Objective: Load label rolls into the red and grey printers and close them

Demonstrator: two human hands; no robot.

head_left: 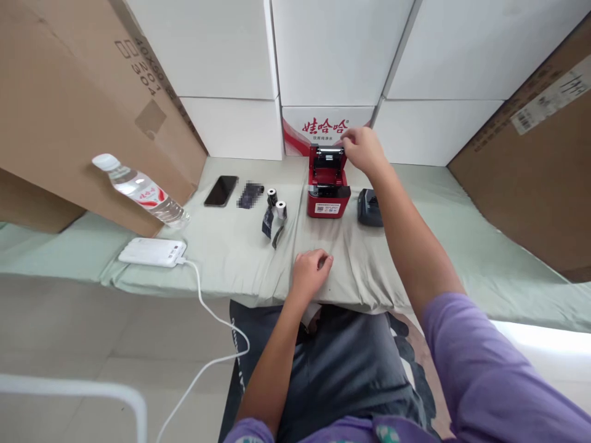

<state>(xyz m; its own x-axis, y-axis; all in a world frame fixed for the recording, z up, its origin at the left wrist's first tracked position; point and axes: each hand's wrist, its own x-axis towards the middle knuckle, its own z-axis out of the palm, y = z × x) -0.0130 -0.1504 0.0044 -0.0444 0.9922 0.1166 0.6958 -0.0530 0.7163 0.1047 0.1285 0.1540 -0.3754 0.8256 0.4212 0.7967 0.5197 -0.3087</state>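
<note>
Fingers of my R hand (364,149) pinch printer (327,187) lid, raised; L hand (310,272) loosely curled, empty, resting on counter (240,252).

A red printer (328,187) with a black inside is seen on a pale green cloth (240,246); white rolls (276,203), a black phone (221,191), and purple sleeves (480,363) are shown.
</note>
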